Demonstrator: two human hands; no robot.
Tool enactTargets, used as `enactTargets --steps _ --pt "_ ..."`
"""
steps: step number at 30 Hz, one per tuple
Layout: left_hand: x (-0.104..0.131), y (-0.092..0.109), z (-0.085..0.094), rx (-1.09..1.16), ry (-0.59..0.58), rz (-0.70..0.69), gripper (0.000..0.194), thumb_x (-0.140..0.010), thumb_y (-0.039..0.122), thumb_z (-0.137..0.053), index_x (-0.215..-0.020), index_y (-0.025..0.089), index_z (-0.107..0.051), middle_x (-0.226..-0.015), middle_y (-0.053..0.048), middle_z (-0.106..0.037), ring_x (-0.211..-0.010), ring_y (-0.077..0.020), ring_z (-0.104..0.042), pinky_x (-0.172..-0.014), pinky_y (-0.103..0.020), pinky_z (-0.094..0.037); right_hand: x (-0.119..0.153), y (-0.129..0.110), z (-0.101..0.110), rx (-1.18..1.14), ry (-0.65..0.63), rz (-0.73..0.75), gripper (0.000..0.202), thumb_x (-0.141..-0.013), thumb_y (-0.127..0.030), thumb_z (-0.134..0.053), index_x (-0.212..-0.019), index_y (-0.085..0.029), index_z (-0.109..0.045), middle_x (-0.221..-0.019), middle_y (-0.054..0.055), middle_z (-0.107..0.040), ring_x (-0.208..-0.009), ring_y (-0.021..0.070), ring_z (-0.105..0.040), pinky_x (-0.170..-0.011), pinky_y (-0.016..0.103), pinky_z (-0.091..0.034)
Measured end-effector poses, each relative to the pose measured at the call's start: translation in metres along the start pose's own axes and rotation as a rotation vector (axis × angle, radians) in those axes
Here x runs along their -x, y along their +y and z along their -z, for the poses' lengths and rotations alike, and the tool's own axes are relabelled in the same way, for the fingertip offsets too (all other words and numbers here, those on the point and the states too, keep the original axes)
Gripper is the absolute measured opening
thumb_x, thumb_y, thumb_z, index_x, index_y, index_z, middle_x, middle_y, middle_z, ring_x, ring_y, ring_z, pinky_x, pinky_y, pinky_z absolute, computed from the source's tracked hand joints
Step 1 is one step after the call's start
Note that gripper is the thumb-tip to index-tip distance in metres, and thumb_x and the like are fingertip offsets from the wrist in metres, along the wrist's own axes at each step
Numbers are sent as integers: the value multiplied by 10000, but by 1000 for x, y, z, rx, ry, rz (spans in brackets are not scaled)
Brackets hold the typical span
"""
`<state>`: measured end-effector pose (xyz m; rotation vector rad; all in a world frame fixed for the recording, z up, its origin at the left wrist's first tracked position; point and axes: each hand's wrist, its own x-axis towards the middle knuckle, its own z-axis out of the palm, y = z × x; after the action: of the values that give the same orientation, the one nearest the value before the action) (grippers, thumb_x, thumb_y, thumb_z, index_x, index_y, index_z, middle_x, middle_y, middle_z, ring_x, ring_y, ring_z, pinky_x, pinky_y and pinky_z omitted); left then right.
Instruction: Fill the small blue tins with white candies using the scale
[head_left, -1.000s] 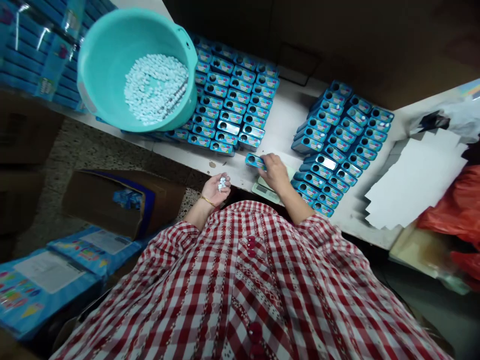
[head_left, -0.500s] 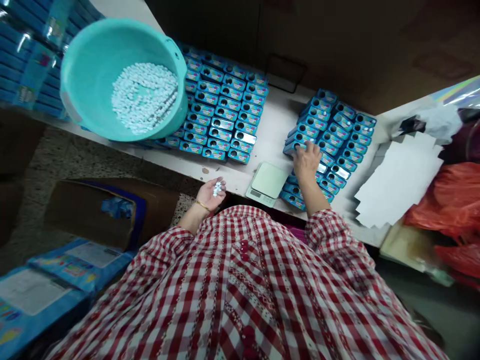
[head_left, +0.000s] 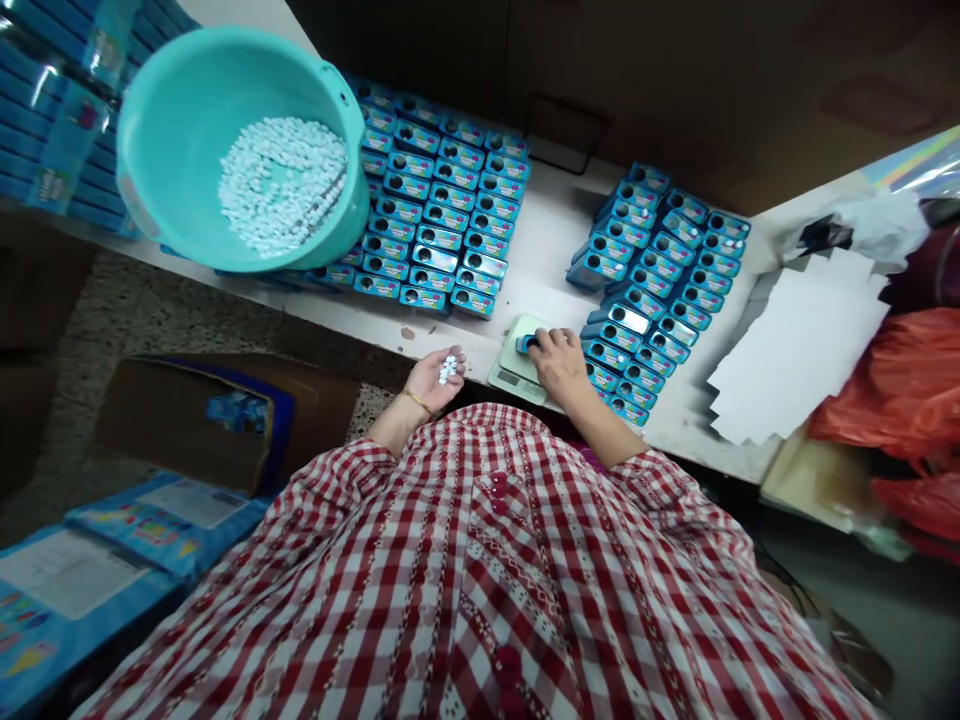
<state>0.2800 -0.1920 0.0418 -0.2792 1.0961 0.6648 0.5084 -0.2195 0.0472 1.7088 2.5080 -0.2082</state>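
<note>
My left hand (head_left: 430,384) is palm up and cupped at the front edge of the table, with a few small white pellets (head_left: 448,369) in it. My right hand (head_left: 561,365) grips a small blue box (head_left: 525,344) with a dark round hole in its top. The box is on or just over the pale green kitchen scale (head_left: 505,362); I cannot tell whether it rests there. Rows of similar blue boxes (head_left: 660,262) stand right of the scale, with a gap in the nearest column. More blue boxes (head_left: 448,217) stand in rows to the left.
A turquoise bucket (head_left: 161,130) of white pellets (head_left: 281,185) stands at the left on the table (head_left: 547,225). White cut card sheets (head_left: 799,350) and red plastic bags (head_left: 877,385) lie at the right. An open carton (head_left: 180,425) sits below on the left.
My right hand has taken a blue box from the right-hand rows and brought it left and nearer, to the scale. My left hand, still with pellets, has shifted slightly.
</note>
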Motion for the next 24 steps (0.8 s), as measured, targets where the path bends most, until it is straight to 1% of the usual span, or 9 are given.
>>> enactTargets --steps 2,5,7,10,14,17,20,24 --pt "0 -1 -1 -4 -5 -3 232 -897 145 -370 -789 109 -572 -651 -47 -576 -511 -75 -518 -400 -134 -351 6 1 -4 -54 39 -23 226 -882 -192 -465 -975 -186 -671 -1164 107 -599 -965 239 -478 -910 398 -307" --pt "1 -1 -1 10 27 -25 245 -899 152 -363 -788 105 -576 -683 -69 -608 -563 -93 -562 -452 -156 -417 20 19 -7 -174 163 -155 271 -874 -325 -519 -1087 -208 -639 -1205 104 -590 -1018 257 -492 -888 407 -340" --pt "0 -1 2 32 69 -49 245 -899 154 -361 -789 105 -574 -710 -79 -621 -603 -104 -589 -497 -173 -455 32 33 -8 -232 236 -279 279 -882 -344 -503 -1081 -209 -643 -1189 106 -599 -1029 263 -508 -877 417 -360" --pt "-3 0 7 66 121 -75 223 -889 140 -370 -798 106 -570 -727 -81 -624 -640 -113 -611 -528 -183 -478 46 49 -11 -277 260 -390 263 -888 -332 -485 -1038 -207 -660 -1141 96 -626 -1027 259 -531 -883 425 -377" --pt "-7 -1 15 69 144 -73 194 -877 117 -382 -809 111 -564 -728 -72 -619 -625 -109 -612 -516 -178 -471 50 52 -16 -291 236 -403 262 -880 -335 -493 -1039 -207 -657 -1138 90 -632 -1042 259 -541 -905 428 -381" --pt "-7 -1 18 62 138 -62 183 -876 110 -388 -822 113 -563 -725 -66 -616 -606 -103 -603 -502 -174 -460 46 47 -17 -293 208 -373 308 -862 -345 -517 -1116 -207 -622 -1188 102 -603 -1080 274 -520 -915 441 -378" --pt "-6 0 20 59 117 -51 171 -874 106 -398 -823 117 -561 -714 -60 -609 -585 -94 -589 -475 -161 -433 41 43 -17 -293 168 -336 398 -850 -353 -526 -1216 -199 -558 -1254 118 -556 -1127 289 -483 -921 449 -375" --pt "-6 1 23 64 64 -34 194 -885 103 -378 -806 121 -554 -677 -45 -588 -532 -72 -548 -411 -129 -364 36 39 -15 -306 119 -297 468 -839 -377 -532 -1274 -205 -506 -1284 122 -528 -1136 305 -464 -910 462 -387"
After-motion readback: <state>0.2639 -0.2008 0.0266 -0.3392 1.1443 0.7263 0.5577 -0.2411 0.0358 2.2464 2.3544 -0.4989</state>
